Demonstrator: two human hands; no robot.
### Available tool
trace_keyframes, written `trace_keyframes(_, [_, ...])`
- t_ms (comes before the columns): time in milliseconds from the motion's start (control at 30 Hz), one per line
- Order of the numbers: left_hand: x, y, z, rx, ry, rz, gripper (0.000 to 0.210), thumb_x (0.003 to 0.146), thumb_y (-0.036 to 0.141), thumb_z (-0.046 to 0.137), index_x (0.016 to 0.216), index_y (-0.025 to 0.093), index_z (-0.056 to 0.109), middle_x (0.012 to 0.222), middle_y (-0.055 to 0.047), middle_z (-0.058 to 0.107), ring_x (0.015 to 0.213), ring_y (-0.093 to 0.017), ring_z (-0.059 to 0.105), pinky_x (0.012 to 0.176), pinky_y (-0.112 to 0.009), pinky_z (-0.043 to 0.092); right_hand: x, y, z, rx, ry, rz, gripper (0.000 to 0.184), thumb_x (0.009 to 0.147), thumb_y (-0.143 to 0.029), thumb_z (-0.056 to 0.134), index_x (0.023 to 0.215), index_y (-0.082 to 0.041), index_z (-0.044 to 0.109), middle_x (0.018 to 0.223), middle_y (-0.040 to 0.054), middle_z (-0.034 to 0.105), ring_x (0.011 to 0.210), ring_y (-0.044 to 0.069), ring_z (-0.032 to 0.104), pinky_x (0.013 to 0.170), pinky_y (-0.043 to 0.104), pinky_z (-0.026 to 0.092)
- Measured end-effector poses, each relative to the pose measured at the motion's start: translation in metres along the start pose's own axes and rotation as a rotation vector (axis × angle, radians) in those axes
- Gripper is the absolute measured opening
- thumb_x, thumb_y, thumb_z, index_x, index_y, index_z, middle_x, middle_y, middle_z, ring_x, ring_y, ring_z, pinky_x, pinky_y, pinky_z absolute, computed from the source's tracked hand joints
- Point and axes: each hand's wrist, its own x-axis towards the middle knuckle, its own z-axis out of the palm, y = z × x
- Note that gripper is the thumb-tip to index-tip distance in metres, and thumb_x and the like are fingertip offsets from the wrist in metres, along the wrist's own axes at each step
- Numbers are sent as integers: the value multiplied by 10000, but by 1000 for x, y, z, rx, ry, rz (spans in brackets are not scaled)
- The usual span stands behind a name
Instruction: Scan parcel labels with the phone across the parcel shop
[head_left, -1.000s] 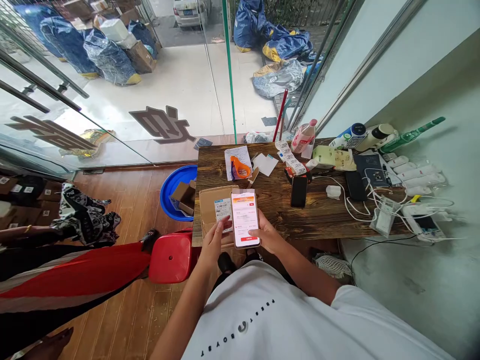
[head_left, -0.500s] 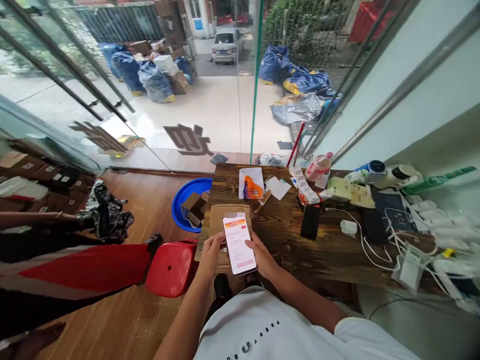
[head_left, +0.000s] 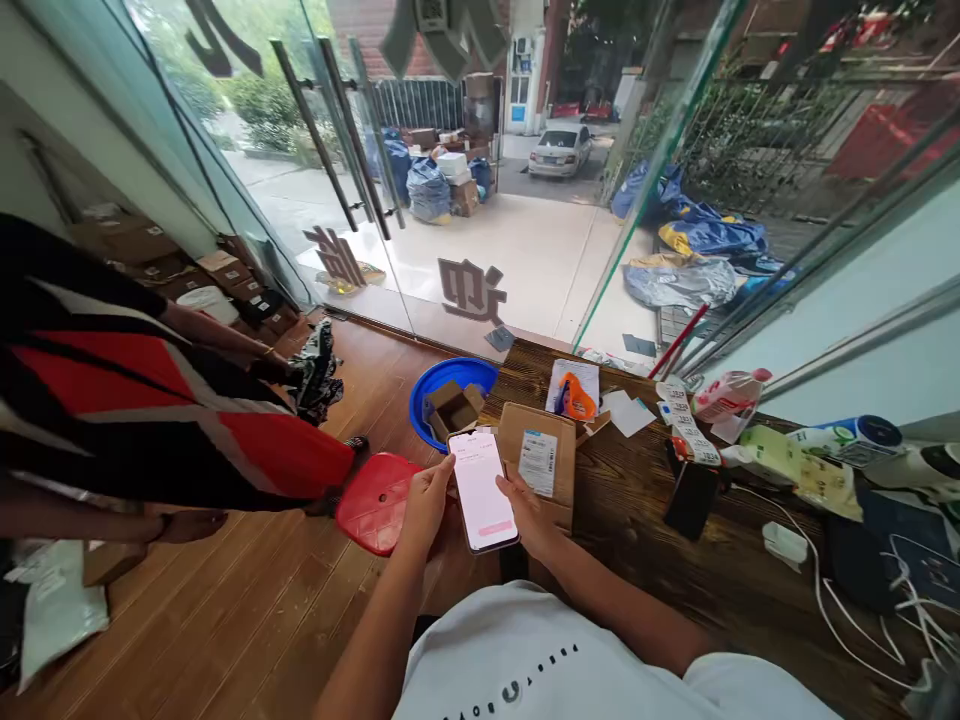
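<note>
A smartphone [head_left: 482,490] with a lit, mostly white and pink screen is held upright in front of my body. My left hand [head_left: 427,497] grips its left edge, with the thumb along the side. My right hand [head_left: 529,515] holds the right edge, its thumb over the screen; the other fingers of both hands are hidden behind the phone. Just beyond the phone, a cardboard box [head_left: 564,470] with a white shipping label [head_left: 538,463] lies on the wooden table [head_left: 615,510]. An orange tape dispenser [head_left: 576,397] rests on papers behind the box.
A blue tub [head_left: 421,385] with cardboard boxes and a red stool [head_left: 375,505] stand left of the table. At far left is another person [head_left: 187,400] holding a black-and-white bag. A dark phone [head_left: 691,500], cables and bottles lie to the right. Glass doors are ahead.
My view has swung left, and the box has come out from behind the phone. The phone's page now shows less content. The other person stands more upright.
</note>
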Motion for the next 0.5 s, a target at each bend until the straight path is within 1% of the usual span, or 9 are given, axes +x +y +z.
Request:
trace_keyframes(67, [-20,4,-44,-23,43,0,482,757,606,642,703,132,710,727,-98,722,724,-245,679,662,-321,521,-7,17,46,-8,-48,-2,342,879,-478,591,1163,-290,612,1163,34,700,990,235,657,871,375,493])
trace_keyframes(133, [-47,9,-97,-53,85,30,492,736,619,655,704,131,706,747,-103,727,730,-243,680,693,-331,526,-14,40,97,-13,-100,-1,351,877,-468,596,1174,-280,606,1174,38,699,995,232,661,874,370,496])
trace_keyframes(233, [-96,16,-186,-106,129,80,530,725,630,644,836,118,730,875,-118,743,819,-260,690,767,-350,530,-25,85,179,22,-159,68,378,852,-436,624,1191,-272,588,1147,40,714,951,236,682,846,385,517])
trace_keyframes(333, [-150,20,-277,-49,186,80,531,718,593,677,913,102,729,883,-122,743,790,-262,688,750,-352,528,-33,137,264,52,-222,147,377,826,-397,648,1174,-263,585,1108,43,726,933,247,693,844,414,531])
trace_keyframes(400, [-183,21,-331,20,286,78,530,713,586,694,934,105,724,880,-124,743,751,-257,683,693,-338,521,-37,173,319,47,-288,178,342,824,-392,652,1133,-259,594,1085,43,730,946,251,693,851,420,536])
trace_keyframes(500, [-222,20,-400,139,554,84,556,682,609,723,965,131,712,927,-129,741,754,-264,683,617,-311,496,-45,221,394,14,-403,242,328,824,-421,655,1105,-268,582,1037,34,733,939,253,698,824,418,551])
